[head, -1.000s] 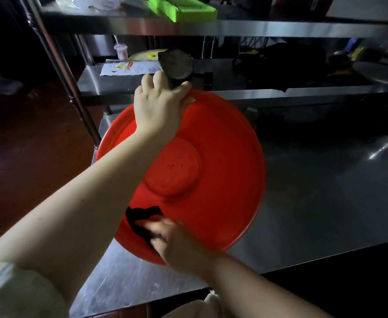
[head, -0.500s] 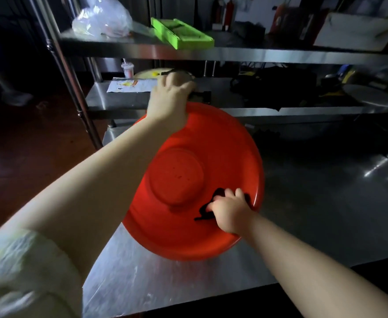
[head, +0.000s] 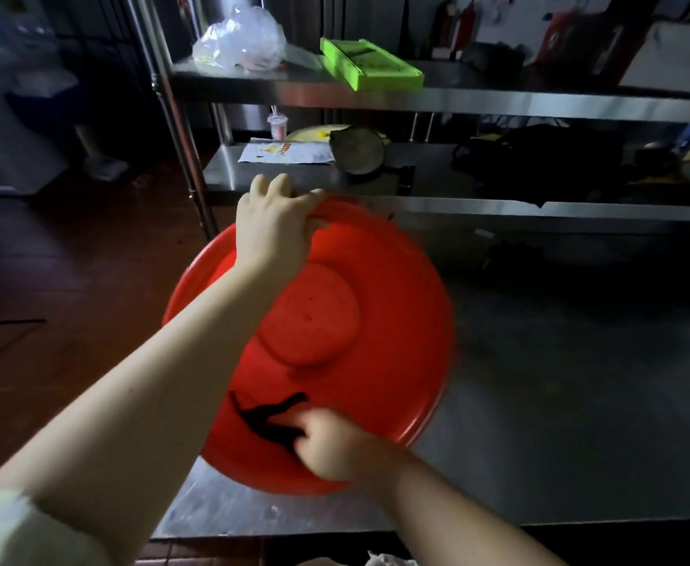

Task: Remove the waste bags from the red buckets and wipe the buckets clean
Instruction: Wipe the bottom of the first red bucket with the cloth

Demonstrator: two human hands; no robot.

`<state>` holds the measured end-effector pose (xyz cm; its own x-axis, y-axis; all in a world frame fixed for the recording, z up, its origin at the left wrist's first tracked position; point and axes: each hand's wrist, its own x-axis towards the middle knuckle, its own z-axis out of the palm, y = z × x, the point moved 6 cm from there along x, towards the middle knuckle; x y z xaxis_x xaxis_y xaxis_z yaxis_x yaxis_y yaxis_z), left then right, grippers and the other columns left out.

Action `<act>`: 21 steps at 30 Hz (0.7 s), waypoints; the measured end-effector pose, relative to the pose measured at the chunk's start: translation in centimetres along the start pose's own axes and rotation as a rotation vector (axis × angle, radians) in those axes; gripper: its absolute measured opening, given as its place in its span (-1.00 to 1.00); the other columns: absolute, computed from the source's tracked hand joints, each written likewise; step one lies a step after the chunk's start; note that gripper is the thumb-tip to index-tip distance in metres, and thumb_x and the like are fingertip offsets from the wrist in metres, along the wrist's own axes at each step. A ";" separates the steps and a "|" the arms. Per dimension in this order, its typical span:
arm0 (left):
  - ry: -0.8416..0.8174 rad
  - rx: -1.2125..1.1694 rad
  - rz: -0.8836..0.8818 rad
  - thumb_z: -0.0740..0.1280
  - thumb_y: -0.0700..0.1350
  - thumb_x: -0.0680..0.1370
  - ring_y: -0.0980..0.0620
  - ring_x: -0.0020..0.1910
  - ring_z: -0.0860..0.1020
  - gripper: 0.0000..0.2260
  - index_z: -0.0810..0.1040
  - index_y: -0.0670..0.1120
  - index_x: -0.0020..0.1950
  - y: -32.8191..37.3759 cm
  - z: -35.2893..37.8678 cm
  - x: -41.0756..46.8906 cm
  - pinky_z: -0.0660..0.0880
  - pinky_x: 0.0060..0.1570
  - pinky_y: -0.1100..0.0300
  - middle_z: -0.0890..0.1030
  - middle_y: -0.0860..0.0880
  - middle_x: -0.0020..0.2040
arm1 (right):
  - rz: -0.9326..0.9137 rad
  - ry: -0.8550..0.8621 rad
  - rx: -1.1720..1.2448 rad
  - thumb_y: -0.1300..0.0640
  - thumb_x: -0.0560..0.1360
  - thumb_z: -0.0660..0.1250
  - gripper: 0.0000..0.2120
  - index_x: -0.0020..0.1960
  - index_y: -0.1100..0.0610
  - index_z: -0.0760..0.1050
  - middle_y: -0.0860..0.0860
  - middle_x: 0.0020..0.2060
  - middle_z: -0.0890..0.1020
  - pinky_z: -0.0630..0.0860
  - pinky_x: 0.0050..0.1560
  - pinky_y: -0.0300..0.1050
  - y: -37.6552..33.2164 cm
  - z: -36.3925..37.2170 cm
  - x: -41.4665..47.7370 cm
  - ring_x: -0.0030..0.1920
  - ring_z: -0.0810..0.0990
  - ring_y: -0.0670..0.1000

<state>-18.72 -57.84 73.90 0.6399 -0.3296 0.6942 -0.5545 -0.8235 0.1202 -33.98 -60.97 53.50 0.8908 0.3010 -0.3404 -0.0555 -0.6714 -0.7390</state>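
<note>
A wide red bucket (head: 392, 345) stands tilted on its edge on the steel table (head: 559, 422), its round underside turned toward me. My left hand (head: 272, 230) grips the top of its rim, fingers curled over the far side. My right hand (head: 335, 445) holds a dark cloth (head: 268, 418) and presses it against the lower part of the red surface. The hand is blurred. The bucket's inside is hidden from me.
A steel rack rises behind the table. Its upper shelf holds a clear plastic bag (head: 239, 42) and a green tray (head: 370, 63). The lower shelf carries papers (head: 286, 152), a round dark pan (head: 357, 151) and dark bags (head: 539, 161). A rack post (head: 172, 116) stands left; the floor lies beyond.
My right hand has swept the cloth from the right side of the bucket back down to its lower middle. The left hand keeps its grip on the rim; the bucket has tilted slightly.
</note>
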 end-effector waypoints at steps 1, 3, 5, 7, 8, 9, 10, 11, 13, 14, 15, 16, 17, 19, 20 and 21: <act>0.013 0.022 0.052 0.40 0.08 0.47 -0.25 -0.10 0.47 -0.72 0.64 0.03 0.14 0.3 0.1 -0.1 0.41 -0.17 -0.02 0.51 -0.13 -0.16 | -0.079 -0.018 -0.007 0.22 0.57 0.16 -0.56 0.40 -0.06 0.43 -0.06 0.42 0.40 0.07 0.37 -0.41 -0.8 1.3 -0.3 0.43 0.32 -0.02; 0.040 0.065 0.106 0.38 0.12 0.47 -0.23 -0.10 0.49 -0.71 0.64 0.06 0.14 0.7 0.2 -0.4 0.43 -0.18 -0.02 0.52 -0.11 -0.15 | -0.127 0.052 -0.095 0.20 0.58 0.15 -0.52 0.42 -0.18 0.36 -0.18 0.45 0.31 -0.04 0.36 -0.39 -0.9 2.1 -1.2 0.43 0.25 -0.04; 0.051 0.077 0.103 0.38 0.15 0.47 -0.22 -0.09 0.50 -0.71 0.64 0.08 0.14 0.7 0.0 -0.4 0.44 -0.21 0.02 0.53 -0.10 -0.13 | -0.149 0.028 -0.229 0.18 0.58 0.16 -0.51 0.43 -0.23 0.32 -0.20 0.47 0.28 -0.04 0.34 -0.36 0.3 0.5 -2.3 0.43 0.22 -0.04; 0.042 0.059 0.107 0.36 0.16 0.47 -0.22 -0.07 0.51 -0.70 0.64 0.08 0.14 0.7 -0.1 -0.3 0.45 -0.20 0.03 0.54 -0.09 -0.12 | -0.121 -0.107 -0.477 0.20 0.57 0.16 -0.50 0.43 -0.19 0.34 -0.11 0.47 0.31 0.07 0.40 -0.24 2.5 -3.1 -2.5 0.45 0.25 0.03; 0.036 0.054 0.121 0.35 0.17 0.48 -0.22 -0.07 0.51 -0.69 0.64 0.08 0.14 0.8 -0.1 -0.3 0.45 -0.19 0.02 0.54 -0.08 -0.11 | -0.064 -0.114 -0.703 0.18 0.58 0.14 -0.53 0.43 -0.16 0.36 -0.05 0.46 0.34 0.10 0.43 -0.12 3.5 -5.9 -1.9 0.46 0.25 0.09; 0.035 0.057 0.132 0.34 0.18 0.48 -0.21 -0.07 0.51 -0.69 0.64 0.08 0.14 1.0 -0.1 -0.3 0.47 -0.18 0.02 0.55 -0.08 -0.11 | 0.036 -0.082 -0.946 0.13 0.59 0.12 -0.57 0.43 -0.12 0.36 0.00 0.45 0.35 0.09 0.44 0.00 4.1 -9.0 -0.9 0.47 0.21 0.15; 0.042 0.065 0.132 0.33 0.18 0.48 -0.21 -0.07 0.51 -0.68 0.64 0.07 0.14 1.1 -0.2 -0.3 0.47 -0.17 0.02 0.55 -0.07 -0.11 | 0.107 -0.007 -1.166 0.09 0.61 0.09 -0.59 0.44 -0.06 0.35 0.04 0.45 0.32 0.05 0.44 0.10 4.4 -11.7 0.2 0.48 0.15 0.21; 0.052 0.073 0.116 0.31 0.20 0.50 -0.20 -0.08 0.51 -0.68 0.65 0.07 0.13 1.0 -0.2 -0.3 0.47 -0.17 0.02 0.54 -0.07 -0.12 | 0.163 0.058 -1.333 0.08 0.62 0.04 -0.58 0.46 0.02 0.31 0.09 0.46 0.29 0.02 0.44 0.17 4.4 -13.3 1.2 0.49 0.10 0.24; 0.070 0.082 0.077 0.26 0.21 0.52 -0.19 -0.09 0.51 -0.67 0.65 0.07 0.11 0.7 -0.4 -0.3 0.47 -0.18 0.03 0.54 -0.07 -0.14 | 0.246 0.182 -1.417 0.16 0.58 -0.15 -0.49 0.49 0.14 0.24 0.17 0.45 0.26 0.00 0.40 0.25 4.6 -13.4 2.6 0.47 0.11 0.28; 0.077 0.093 0.069 0.25 0.22 0.52 -0.19 -0.09 0.51 -0.67 0.65 0.07 0.10 0.5 -0.5 -0.3 0.46 -0.18 0.04 0.54 -0.07 -0.14 | 0.261 0.230 -1.386 0.19 0.55 -0.20 -0.44 0.49 0.16 0.24 0.19 0.43 0.29 0.03 0.38 0.26 5.0 -12.0 2.9 0.45 0.16 0.28; 0.082 0.109 0.069 0.25 0.22 0.52 -0.19 -0.09 0.51 -0.67 0.65 0.08 0.09 0.6 -0.5 -0.5 0.44 -0.19 0.05 0.54 -0.06 -0.14 | 0.325 0.205 -1.291 0.19 0.55 -0.18 -0.45 0.47 0.15 0.27 0.19 0.41 0.32 0.07 0.38 0.25 5.6 -9.9 3.4 0.43 0.18 0.27; 0.086 0.126 0.076 0.26 0.22 0.51 -0.19 -0.10 0.51 -0.68 0.65 0.08 0.08 0.8 -0.5 -0.6 0.42 -0.21 0.06 0.54 -0.06 -0.14 | 0.366 0.157 -1.159 0.18 0.58 -0.10 -0.51 0.46 0.12 0.29 0.18 0.41 0.32 0.08 0.39 0.24 6.2 -7.4 4.2 0.44 0.17 0.27; 0.089 0.138 0.087 0.28 0.22 0.50 -0.18 -0.11 0.51 -0.69 0.66 0.09 0.07 1.2 -0.4 -0.8 0.41 -0.22 0.07 0.54 -0.05 -0.14 | 0.366 0.066 -0.971 0.18 0.60 -0.02 -0.56 0.46 0.10 0.28 0.18 0.42 0.30 0.08 0.41 0.25 6.8 -4.1 6.0 0.46 0.14 0.28; 0.093 0.132 0.104 0.31 0.22 0.48 -0.17 -0.12 0.50 -0.71 0.66 0.09 0.04 2.0 -0.4 -1.0 0.41 -0.24 0.07 0.54 -0.05 -0.14 | 0.249 -0.094 -0.377 0.22 0.60 0.06 -0.55 0.49 0.12 0.25 0.20 0.44 0.30 0.18 0.42 0.21 3.5 1.0 9.9 0.46 0.21 0.25; 0.096 0.117 0.110 0.32 0.22 0.47 -0.17 -0.12 0.50 -0.71 0.66 0.09 0.03 2.2 -0.4 -1.0 0.41 -0.25 0.07 0.54 -0.04 -0.14 | 0.167 -0.097 -0.109 0.21 0.60 0.09 -0.56 0.47 0.13 0.29 0.19 0.42 0.35 0.25 0.41 0.16 0.7 2.2 11.2 0.42 0.30 0.22; 0.101 0.096 0.113 0.32 0.22 0.47 -0.16 -0.13 0.50 -0.72 0.66 0.10 0.03 2.2 -0.4 -1.0 0.42 -0.25 0.07 0.54 -0.04 -0.14 | 0.150 -0.011 0.119 0.16 0.59 0.12 -0.58 0.45 0.12 0.32 0.18 0.39 0.40 0.30 0.39 0.13 -1.0 2.4 12.3 0.38 0.37 0.20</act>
<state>-20.78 -59.10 73.80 0.5175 -0.3782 0.7676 -0.5631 -0.8259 -0.0273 -24.06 -54.96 48.71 0.8637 0.2113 -0.4576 -0.2407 -0.6248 -0.7428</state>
